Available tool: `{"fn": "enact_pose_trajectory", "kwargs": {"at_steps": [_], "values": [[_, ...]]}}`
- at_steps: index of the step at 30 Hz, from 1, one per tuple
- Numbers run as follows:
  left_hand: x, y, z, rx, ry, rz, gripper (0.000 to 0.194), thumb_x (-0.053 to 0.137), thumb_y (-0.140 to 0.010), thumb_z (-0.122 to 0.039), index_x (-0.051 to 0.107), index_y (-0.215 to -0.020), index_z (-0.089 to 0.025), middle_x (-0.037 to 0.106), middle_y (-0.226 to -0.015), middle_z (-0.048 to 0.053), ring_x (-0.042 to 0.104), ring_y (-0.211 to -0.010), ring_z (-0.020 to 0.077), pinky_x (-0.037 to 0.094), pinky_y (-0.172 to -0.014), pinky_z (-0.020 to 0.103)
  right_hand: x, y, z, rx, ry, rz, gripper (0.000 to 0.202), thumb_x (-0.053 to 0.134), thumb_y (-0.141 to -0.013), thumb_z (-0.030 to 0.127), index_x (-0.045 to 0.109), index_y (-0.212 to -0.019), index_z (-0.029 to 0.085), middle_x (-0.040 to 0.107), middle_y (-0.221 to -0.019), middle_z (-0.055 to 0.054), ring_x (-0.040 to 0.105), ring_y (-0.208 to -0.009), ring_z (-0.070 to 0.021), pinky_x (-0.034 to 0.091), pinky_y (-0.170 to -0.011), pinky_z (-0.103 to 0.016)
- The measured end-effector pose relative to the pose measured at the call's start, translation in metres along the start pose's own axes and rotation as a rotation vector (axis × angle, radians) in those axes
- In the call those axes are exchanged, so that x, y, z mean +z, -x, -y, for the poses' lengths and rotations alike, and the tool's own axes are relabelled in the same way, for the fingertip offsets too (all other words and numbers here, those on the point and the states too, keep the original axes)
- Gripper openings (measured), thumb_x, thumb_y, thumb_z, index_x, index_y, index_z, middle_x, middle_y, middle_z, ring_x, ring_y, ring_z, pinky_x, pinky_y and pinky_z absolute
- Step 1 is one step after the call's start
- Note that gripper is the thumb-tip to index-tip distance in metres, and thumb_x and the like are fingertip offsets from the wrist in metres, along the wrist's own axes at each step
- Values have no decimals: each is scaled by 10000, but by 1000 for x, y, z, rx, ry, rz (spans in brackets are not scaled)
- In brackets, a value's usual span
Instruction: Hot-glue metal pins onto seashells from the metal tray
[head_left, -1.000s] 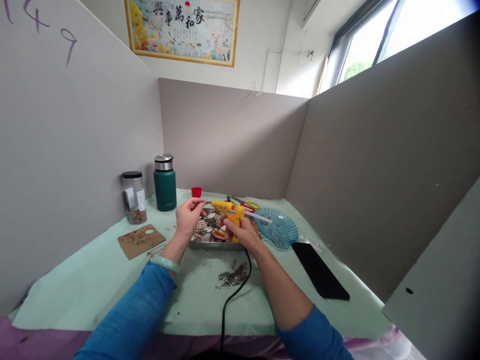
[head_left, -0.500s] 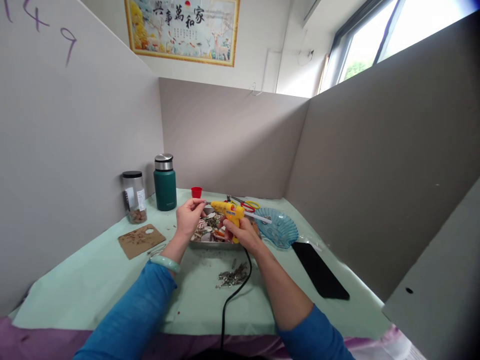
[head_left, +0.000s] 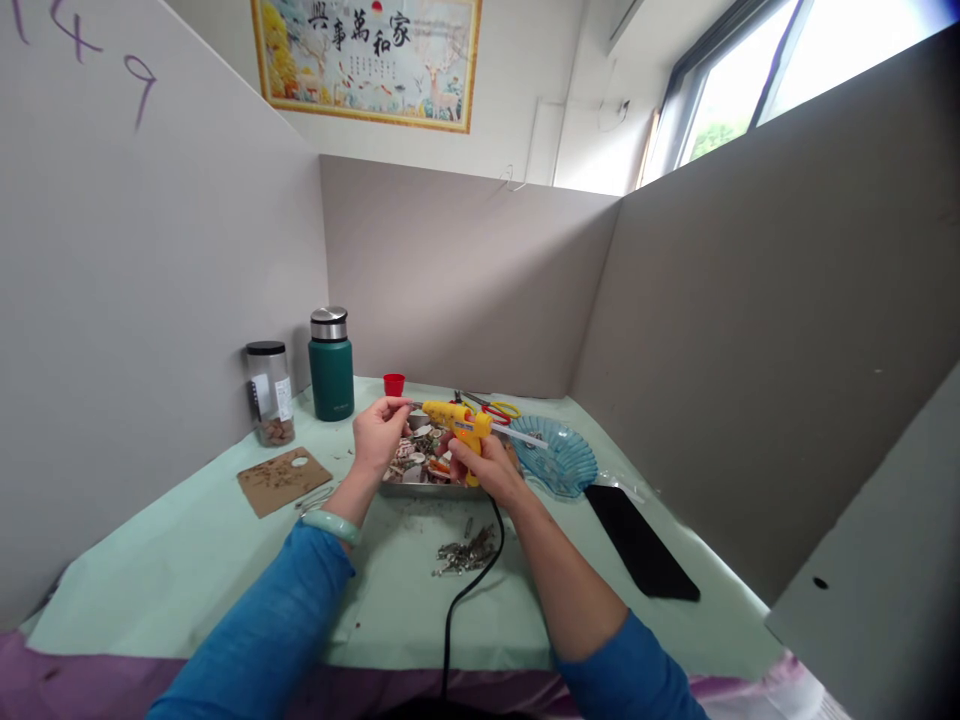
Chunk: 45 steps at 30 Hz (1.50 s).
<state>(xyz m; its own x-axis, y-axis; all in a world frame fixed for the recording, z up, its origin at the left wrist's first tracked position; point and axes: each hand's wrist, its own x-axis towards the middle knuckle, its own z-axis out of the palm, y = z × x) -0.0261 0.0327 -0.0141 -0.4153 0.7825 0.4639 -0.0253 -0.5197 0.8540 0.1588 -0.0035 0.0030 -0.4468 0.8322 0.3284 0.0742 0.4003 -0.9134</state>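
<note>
My right hand [head_left: 487, 468] is wrapped around the handle of a yellow glue gun [head_left: 469, 422], with a clear glue stick [head_left: 521, 435] jutting from its rear. The gun's nozzle points left, at the fingertips of my left hand [head_left: 379, 435]. Those fingers are pinched together; whatever small thing sits between them is too tiny to make out. Beneath both hands is a metal tray [head_left: 427, 490] of shells and small bits, partly covered by my hands and the gun. A pile of small metal clips [head_left: 466, 552] lies on the green tablecloth in front, beside the gun's black cord [head_left: 450, 620].
At the left stand a green flask [head_left: 331, 375] and a clear jar [head_left: 270, 400], with a brown board [head_left: 283, 480] before them. A red cup [head_left: 394, 385], scissors [head_left: 499, 410], a blue shell-shaped dish [head_left: 562, 465] and a black slab [head_left: 641, 545] lie farther back and right. Partitions enclose the table.
The glue stick's rear end reaches slightly farther right behind the gun. Both hands otherwise keep nearly the same position, nozzle at the left fingertips.
</note>
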Motion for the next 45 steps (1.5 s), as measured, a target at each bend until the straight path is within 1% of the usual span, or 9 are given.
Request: {"fn": "enact_pose_trajectory", "kwargs": {"at_steps": [8, 14, 21, 26, 31, 37, 43, 45], "values": [[1, 1, -2, -18, 14, -5, 235, 674, -678, -321, 692, -837, -149, 613, -527, -15, 543, -447, 108, 414, -505, 217, 0, 1, 0, 19, 12, 0, 391, 605, -807, 522, 645, -960, 164, 615, -612, -17, 518, -475, -111, 410, -428, -214], [1, 2, -4, -16, 33, 0, 251, 700, -656, -347, 687, -805, -144, 613, -524, -8, 534, -443, 107, 409, -496, 217, -1, -1, -1, 31, 35, -45, 392, 604, -802, 530, 649, -934, 164, 608, -595, -12, 510, -472, -112, 413, -435, -218], [1, 2, -4, -27, 25, 6, 244, 689, -671, -332, 687, -828, -146, 612, -526, -11, 535, -447, 106, 416, -505, 217, 0, -1, -1, 22, 39, -33, 388, 602, -807, 525, 652, -938, 164, 611, -600, -13, 510, -469, -110, 419, -440, -220], [1, 2, -4, -22, 33, 1, 237, 702, -661, -343, 683, -800, -152, 597, -500, -18, 530, -445, 109, 410, -506, 221, -1, -1, -1, 19, 32, -53, 406, 597, -806, 538, 652, -924, 154, 612, -597, -17, 516, -478, -110, 418, -433, -213], [1, 2, -4, -25, 22, -8, 235, 689, -665, -331, 690, -814, -149, 607, -511, -15, 530, -439, 108, 413, -508, 223, 0, 0, 1, 31, 48, -28, 403, 604, -799, 541, 646, -927, 161, 610, -590, -10, 516, -473, -116, 417, -435, -219], [1, 1, -3, -21, 33, -11, 235, 696, -665, -339, 686, -804, -149, 591, -489, -19, 533, -440, 112, 413, -501, 221, -2, -2, -1, 25, 46, -67, 399, 598, -801, 543, 647, -904, 160, 604, -579, -9, 497, -459, -106, 407, -434, -214], [1, 1, 0, 13, 5, 0, 238, 681, -689, -347, 691, -830, -154, 594, -496, -17, 535, -450, 113, 415, -515, 223, -1, 0, 1, 25, 41, -21, 387, 600, -806, 533, 649, -907, 163, 600, -583, -6, 494, -462, -104, 399, -433, -210], [1, 1, 1, 17, 10, 0, 240, 683, -691, -352, 693, -829, -155, 588, -488, -19, 534, -450, 115, 413, -514, 224, -2, -1, 0, 31, 49, -30, 389, 598, -808, 534, 650, -904, 160, 602, -585, -5, 490, -458, -101, 395, -432, -209]]}}
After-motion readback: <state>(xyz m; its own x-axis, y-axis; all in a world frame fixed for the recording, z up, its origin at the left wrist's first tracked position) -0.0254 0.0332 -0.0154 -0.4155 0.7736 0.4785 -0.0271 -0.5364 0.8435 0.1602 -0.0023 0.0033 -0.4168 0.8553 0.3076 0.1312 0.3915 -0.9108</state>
